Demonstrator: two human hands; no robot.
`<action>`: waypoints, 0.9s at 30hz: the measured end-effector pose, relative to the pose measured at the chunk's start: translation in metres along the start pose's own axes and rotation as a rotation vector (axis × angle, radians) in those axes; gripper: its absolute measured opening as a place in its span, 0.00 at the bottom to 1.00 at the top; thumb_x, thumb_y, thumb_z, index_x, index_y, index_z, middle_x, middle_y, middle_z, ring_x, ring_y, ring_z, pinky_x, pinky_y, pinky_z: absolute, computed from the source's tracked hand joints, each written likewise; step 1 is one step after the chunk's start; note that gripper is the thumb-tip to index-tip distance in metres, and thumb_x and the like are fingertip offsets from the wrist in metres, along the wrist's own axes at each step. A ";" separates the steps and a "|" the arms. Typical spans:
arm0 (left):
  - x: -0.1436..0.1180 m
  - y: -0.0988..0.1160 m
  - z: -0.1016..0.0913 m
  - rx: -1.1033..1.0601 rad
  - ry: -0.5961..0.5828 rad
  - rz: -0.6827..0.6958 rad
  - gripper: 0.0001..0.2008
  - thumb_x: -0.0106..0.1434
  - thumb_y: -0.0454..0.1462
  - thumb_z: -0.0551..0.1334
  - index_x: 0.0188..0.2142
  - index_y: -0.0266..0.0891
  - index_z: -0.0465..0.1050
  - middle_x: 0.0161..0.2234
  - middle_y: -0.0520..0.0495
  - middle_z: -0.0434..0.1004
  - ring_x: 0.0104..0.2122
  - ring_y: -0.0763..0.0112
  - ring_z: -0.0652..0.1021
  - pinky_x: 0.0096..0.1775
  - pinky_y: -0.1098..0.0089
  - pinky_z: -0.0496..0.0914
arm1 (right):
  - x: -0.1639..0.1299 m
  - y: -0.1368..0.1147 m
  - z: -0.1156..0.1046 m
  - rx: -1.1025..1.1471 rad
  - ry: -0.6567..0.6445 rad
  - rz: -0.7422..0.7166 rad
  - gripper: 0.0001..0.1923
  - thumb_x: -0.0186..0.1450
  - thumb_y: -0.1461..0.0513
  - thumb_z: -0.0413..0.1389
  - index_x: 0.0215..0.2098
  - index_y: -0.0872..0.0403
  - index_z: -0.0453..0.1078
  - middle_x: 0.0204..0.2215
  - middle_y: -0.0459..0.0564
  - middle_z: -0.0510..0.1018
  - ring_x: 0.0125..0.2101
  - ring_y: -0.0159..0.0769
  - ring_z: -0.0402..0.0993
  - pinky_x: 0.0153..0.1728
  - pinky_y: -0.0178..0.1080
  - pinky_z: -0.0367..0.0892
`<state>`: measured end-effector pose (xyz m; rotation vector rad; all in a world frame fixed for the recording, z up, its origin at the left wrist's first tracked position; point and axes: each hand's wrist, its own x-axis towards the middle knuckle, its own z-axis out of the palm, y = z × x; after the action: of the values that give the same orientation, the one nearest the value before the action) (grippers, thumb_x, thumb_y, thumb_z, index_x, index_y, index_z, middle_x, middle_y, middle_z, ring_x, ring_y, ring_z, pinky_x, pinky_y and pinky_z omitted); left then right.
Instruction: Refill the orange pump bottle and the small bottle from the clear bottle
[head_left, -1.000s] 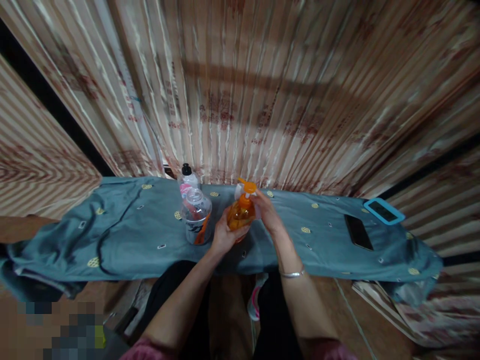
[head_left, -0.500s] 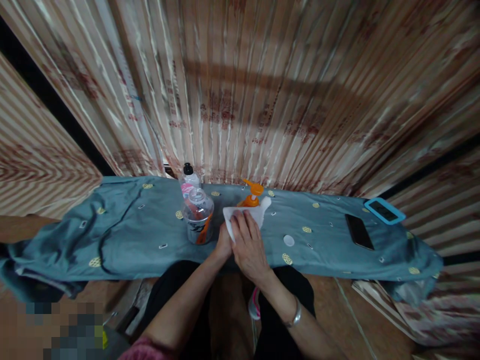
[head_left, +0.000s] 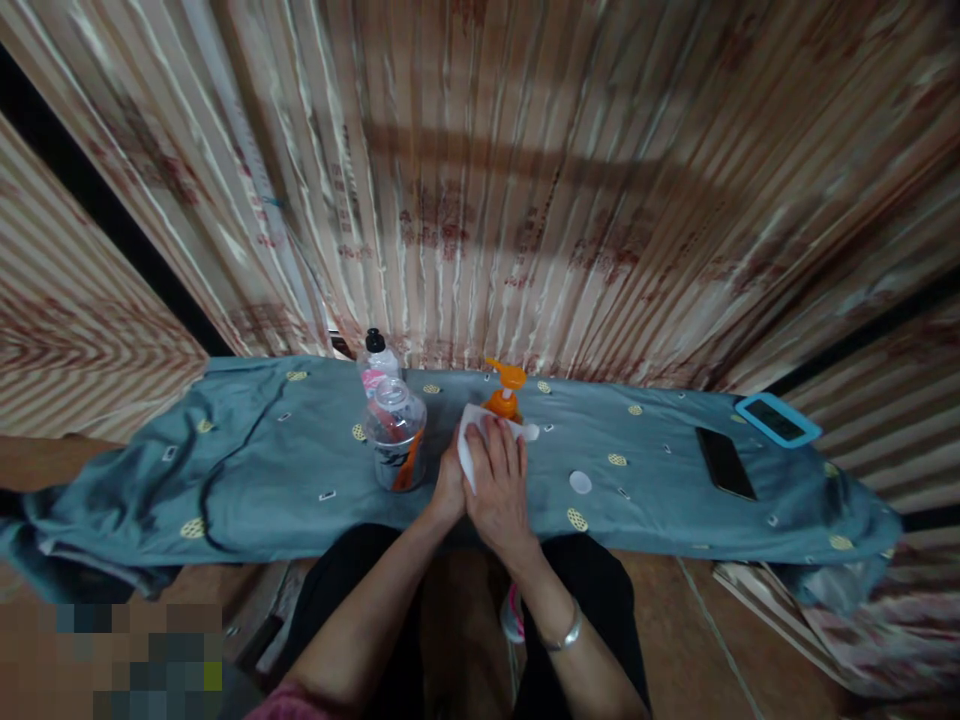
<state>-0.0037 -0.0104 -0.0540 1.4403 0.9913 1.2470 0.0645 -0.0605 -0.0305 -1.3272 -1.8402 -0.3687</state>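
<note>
1. Head view: my right hand (head_left: 499,485) lies flat, fingers spread, pressing a white folded tissue (head_left: 480,440) against the orange pump bottle (head_left: 504,402).
2. My left hand (head_left: 450,485) sits just beside it, curled on the bottle's near side; the bottle's body is mostly hidden behind both hands, so I judge this a steadying grip.
3. I judge this to be wiping the bottle. The next stroke calls for light pressure so the thin tissue does not tear.
4. The bottle stands upright on the bench, which is draped in a soft blue-grey patterned cloth (head_left: 262,470).
5. Just to the left stand a clear domed plastic jar (head_left: 395,440) and, behind it, a white bottle with a black cap (head_left: 375,358).
6. A small white round lid (head_left: 580,482) lies to the right; further right lie a black phone (head_left: 724,464) and a blue-cased phone (head_left: 777,420).
</note>
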 end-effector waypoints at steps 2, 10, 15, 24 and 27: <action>-0.002 0.004 -0.004 -0.070 0.014 0.016 0.22 0.68 0.43 0.51 0.59 0.39 0.64 0.56 0.42 0.73 0.57 0.56 0.73 0.63 0.55 0.64 | -0.005 -0.005 0.001 0.035 0.071 0.095 0.37 0.70 0.65 0.48 0.71 0.56 0.35 0.70 0.64 0.41 0.69 0.47 0.33 0.64 0.56 0.46; -0.034 0.007 0.008 0.107 -0.189 0.228 0.37 0.61 0.41 0.63 0.67 0.40 0.52 0.70 0.38 0.48 0.70 0.50 0.49 0.68 0.46 0.48 | 0.035 0.037 -0.017 0.279 0.142 0.371 0.34 0.69 0.53 0.52 0.68 0.53 0.46 0.62 0.60 0.64 0.62 0.43 0.61 0.59 0.50 0.60; -0.030 0.000 0.001 0.180 -0.122 0.197 0.31 0.66 0.40 0.59 0.66 0.43 0.52 0.66 0.37 0.57 0.66 0.56 0.60 0.66 0.50 0.55 | 0.017 0.048 -0.015 0.345 0.157 0.497 0.33 0.68 0.50 0.52 0.66 0.56 0.52 0.60 0.62 0.66 0.60 0.46 0.63 0.59 0.52 0.60; 0.015 0.006 0.006 -0.110 -0.103 -0.042 0.30 0.56 0.42 0.68 0.59 0.45 0.65 0.61 0.43 0.68 0.62 0.56 0.68 0.61 0.56 0.64 | -0.032 0.034 -0.009 0.429 0.101 0.710 0.30 0.73 0.50 0.41 0.67 0.58 0.50 0.59 0.64 0.68 0.57 0.48 0.68 0.54 0.54 0.66; 0.016 0.003 0.012 -0.108 -0.101 -0.027 0.32 0.53 0.41 0.70 0.57 0.42 0.66 0.57 0.41 0.72 0.57 0.56 0.73 0.57 0.56 0.68 | -0.001 0.025 -0.028 0.404 0.175 0.624 0.29 0.74 0.53 0.37 0.69 0.56 0.46 0.66 0.61 0.58 0.65 0.43 0.54 0.62 0.53 0.55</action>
<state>0.0109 0.0029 -0.0474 1.3873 0.8597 1.1790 0.0990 -0.0689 -0.0195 -1.4389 -1.1899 0.2038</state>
